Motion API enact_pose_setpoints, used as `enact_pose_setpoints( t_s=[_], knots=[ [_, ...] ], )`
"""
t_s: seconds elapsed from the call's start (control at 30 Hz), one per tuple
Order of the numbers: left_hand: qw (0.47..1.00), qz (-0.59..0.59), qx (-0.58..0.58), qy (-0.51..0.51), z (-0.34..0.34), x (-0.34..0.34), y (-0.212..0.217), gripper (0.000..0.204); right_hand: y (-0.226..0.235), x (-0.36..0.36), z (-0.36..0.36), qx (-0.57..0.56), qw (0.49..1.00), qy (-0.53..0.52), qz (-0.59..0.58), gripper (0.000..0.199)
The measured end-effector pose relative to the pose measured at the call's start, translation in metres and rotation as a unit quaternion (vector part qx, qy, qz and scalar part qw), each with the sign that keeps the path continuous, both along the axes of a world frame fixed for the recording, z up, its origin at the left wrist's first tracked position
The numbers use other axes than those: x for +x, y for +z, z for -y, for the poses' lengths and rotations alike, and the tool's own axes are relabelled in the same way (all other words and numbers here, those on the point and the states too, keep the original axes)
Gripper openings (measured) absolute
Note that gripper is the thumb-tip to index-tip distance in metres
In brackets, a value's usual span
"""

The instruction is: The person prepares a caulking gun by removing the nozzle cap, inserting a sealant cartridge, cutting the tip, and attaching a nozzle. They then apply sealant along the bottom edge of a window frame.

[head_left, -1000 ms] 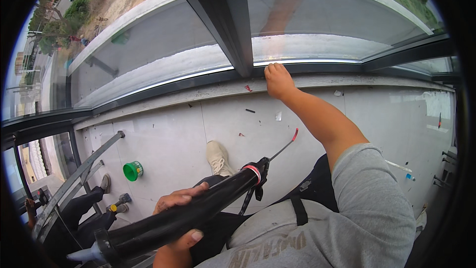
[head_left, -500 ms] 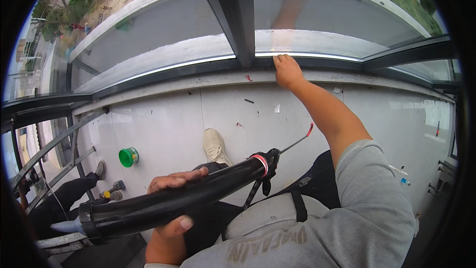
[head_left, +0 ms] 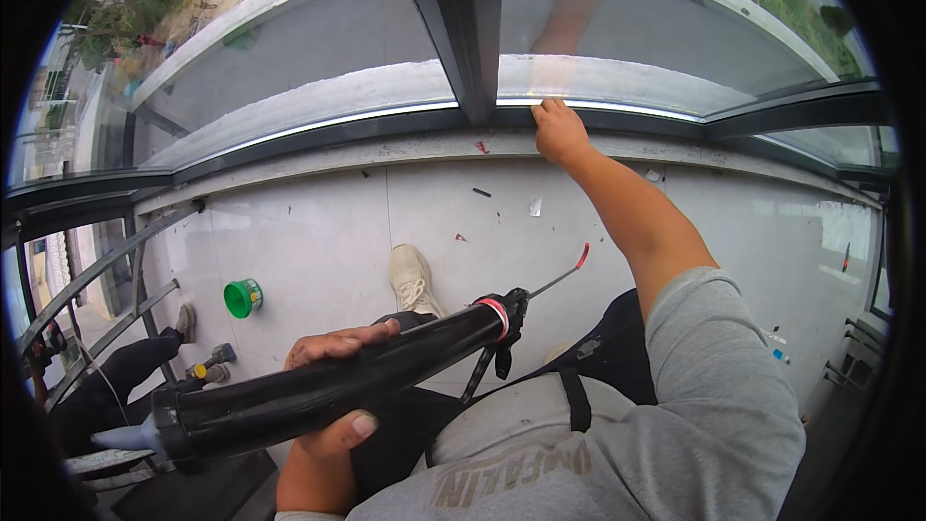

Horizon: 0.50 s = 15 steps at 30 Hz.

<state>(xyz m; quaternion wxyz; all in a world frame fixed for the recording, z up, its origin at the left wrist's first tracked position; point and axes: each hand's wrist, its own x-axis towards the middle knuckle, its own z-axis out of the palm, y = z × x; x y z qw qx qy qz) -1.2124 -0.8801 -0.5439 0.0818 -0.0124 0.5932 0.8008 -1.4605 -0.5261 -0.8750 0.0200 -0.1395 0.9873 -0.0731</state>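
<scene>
A black caulking gun [head_left: 338, 381] lies slantwise across my front, with my left hand [head_left: 330, 345] wrapped round its barrel from below. Its pale nozzle [head_left: 125, 437] points to the lower left. At the other end are the black handle, a red-and-white ring [head_left: 498, 316] and a thin rod ending in a red hook [head_left: 583, 257]. My right arm reaches forward to the dark window frame [head_left: 617, 121]. There my right hand [head_left: 561, 131] touches the bottom rail at the glass, its fingers bent and held together. Whatever they may pinch is too small to make out.
A green tub [head_left: 242, 298] stands on the pale tiled floor [head_left: 318, 241] at the left, near a yellow-and-black tool [head_left: 212, 365]. Metal rails [head_left: 106, 275] and another person's dark-trousered leg [head_left: 125, 376] are at the far left. Small scraps lie below the sill.
The caulking gun and my left hand have shifted slightly left and down, and the red hook with them. My right hand stays at the window rail. The view has moved a little.
</scene>
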Motion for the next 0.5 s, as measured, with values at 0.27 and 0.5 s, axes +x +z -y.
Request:
enact_pose_setpoints(
  t_s=[0.27, 0.5],
  knots=[
    [0.999, -0.003, 0.035, 0.006, 0.002, 0.006, 0.001, 0.059, -0.018, -0.033, 0.015, -0.588, 0.549, -0.535, 0.258, 0.019],
    [1.0, -0.005, 0.016, -0.006, 0.004, 0.0, 0.001, 0.061, -0.022, -0.037, 0.026, -0.609, 0.528, -0.555, 0.206, 0.017]
  ],
)
